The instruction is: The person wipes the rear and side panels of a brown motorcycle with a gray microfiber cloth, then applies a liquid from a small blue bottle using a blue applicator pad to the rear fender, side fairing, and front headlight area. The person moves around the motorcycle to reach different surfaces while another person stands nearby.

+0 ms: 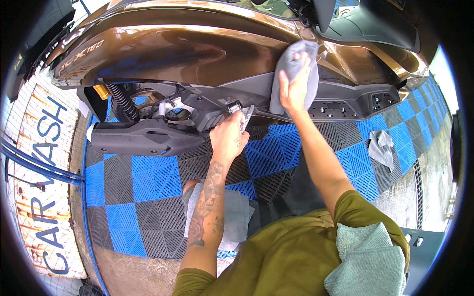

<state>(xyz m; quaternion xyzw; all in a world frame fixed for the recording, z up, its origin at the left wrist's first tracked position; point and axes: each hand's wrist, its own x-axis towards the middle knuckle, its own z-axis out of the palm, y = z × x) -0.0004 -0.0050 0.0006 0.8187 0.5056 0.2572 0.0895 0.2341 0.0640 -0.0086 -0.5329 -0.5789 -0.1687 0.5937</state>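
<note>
A brown scooter (pixel 197 54) stands side-on in front of me. My right hand (pixel 295 89) presses a grey microfiber cloth (pixel 312 86) against its side, where the brown panel meets the dark lower trim. Lower and to the left, my left hand (pixel 227 135) is closed around the metal passenger footpeg (pixel 248 117); its fingertips are partly hidden. Below that hand is the scooter's black exhaust cover (pixel 143 140). A coil shock absorber (pixel 123 102) with a gold top shows at the left.
Blue and black grid tiles (pixel 157 176) cover the floor. A dark grey cloth (pixel 381 149) lies on them at right. Pale grey cloth (pixel 237 217) is beside my left forearm, and a green-grey towel (pixel 368 259) drapes over my shirt. A rusty lettered sign (pixel 49 187) stands at left.
</note>
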